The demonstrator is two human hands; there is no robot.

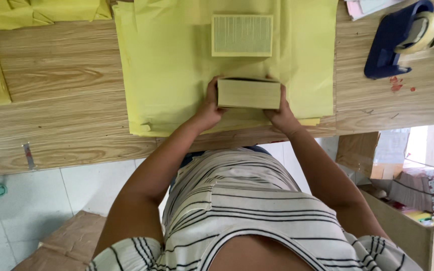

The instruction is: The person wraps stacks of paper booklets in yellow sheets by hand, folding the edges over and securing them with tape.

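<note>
**Two hands gripping a tan block over yellow paper**

Nearest the camera, the person's striped shirt [247, 211] is filling the lower middle of the view, with both forearms reaching forward over the near edge of the wooden table [61, 115]. Below the table on the left, a flattened cardboard piece [61, 241] is lying on the tiled floor, and on the right an open box of mixed packaging [418, 193] is sitting beside the person.

Just past the table edge, the left hand [209, 108] and the right hand [281, 113] are clasping a tan rectangular block [248, 93] from either end, fingers curled around its short sides. The block is resting on a stack of yellow paper sheets [177, 65], close to the stack's near edge.

Farther along the same sheets, a flat ribbed filter panel with a yellow frame [242, 35] is lying directly beyond the block, apart from it and untouched by either hand.

To the far left, folded yellow paper [6, 12] is piling up at the table's corner and edge. To the far right, a blue tape dispenser [395, 42] with a roll of tape is standing well clear of the hands, with small red marks on the wood beside it. Nothing is lying between the hands and the block.
</note>
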